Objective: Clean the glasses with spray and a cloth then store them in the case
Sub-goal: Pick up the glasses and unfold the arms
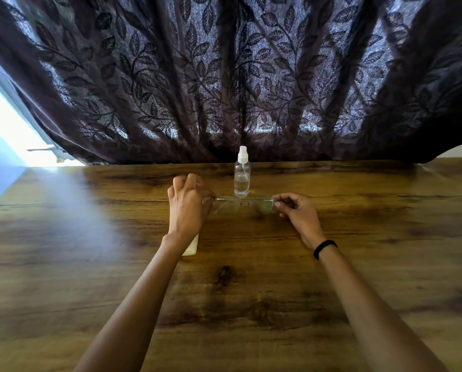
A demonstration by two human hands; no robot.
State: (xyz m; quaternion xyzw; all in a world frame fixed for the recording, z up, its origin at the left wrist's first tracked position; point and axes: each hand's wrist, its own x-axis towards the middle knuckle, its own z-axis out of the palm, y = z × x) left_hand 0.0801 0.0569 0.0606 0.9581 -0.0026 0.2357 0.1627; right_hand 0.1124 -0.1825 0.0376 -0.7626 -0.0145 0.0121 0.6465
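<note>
A pair of thin-framed clear glasses hangs just above the wooden table, held at both ends. My left hand pinches the left end of the frame, and my right hand pinches the right end. Directly behind the glasses stands a clear spray bottle with a white nozzle, upright. A pale flat object, perhaps the cloth or the case, lies under my left wrist and is mostly hidden.
A dark curtain with a leaf pattern hangs along the table's far edge. Bright window light falls on the left side of the table. A black band circles my right wrist.
</note>
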